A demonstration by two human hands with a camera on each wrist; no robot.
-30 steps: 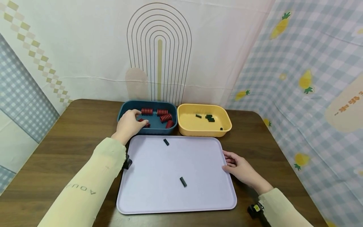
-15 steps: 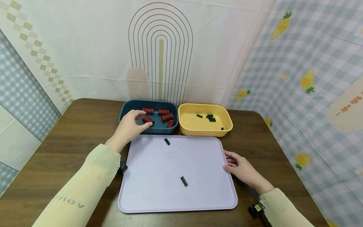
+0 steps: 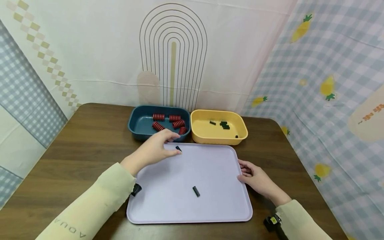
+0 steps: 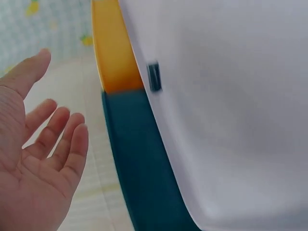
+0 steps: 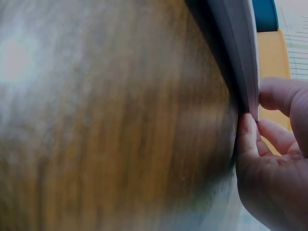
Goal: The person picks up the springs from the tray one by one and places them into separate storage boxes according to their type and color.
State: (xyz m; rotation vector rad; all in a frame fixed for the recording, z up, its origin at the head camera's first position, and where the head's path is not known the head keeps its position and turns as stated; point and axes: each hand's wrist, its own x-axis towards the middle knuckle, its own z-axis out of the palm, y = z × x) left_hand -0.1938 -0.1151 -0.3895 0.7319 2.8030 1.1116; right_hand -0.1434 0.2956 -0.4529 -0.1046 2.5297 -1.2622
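My left hand [image 3: 155,149] hovers over the far left part of the pale lilac tray [image 3: 216,173], thumb and fingers spread with nothing between them. Just beyond its thumb lies a small dark green spring [image 3: 178,148]; in the left wrist view that spring [image 4: 154,77] sits near the tray's rim, apart from the hand [image 4: 43,159]. A second dark green spring [image 3: 196,191] lies nearer the tray's front. At the tray's right edge, my right hand [image 3: 257,180] pinches the rim, thumb on one side and fingers on the other, as the right wrist view confirms.
Behind the tray stands a blue bin [image 3: 141,128] with several thick red springs [image 3: 158,117]. Beside it, a yellow bin [image 3: 219,140] contains several small dark green springs [image 3: 223,123]. The wooden table [image 3: 75,150] meets patterned cloth at its back and sides.
My left hand has come out of the blue bin without a spring and moved right and toward me, over the tray. The right hand keeps its grip on the rim.
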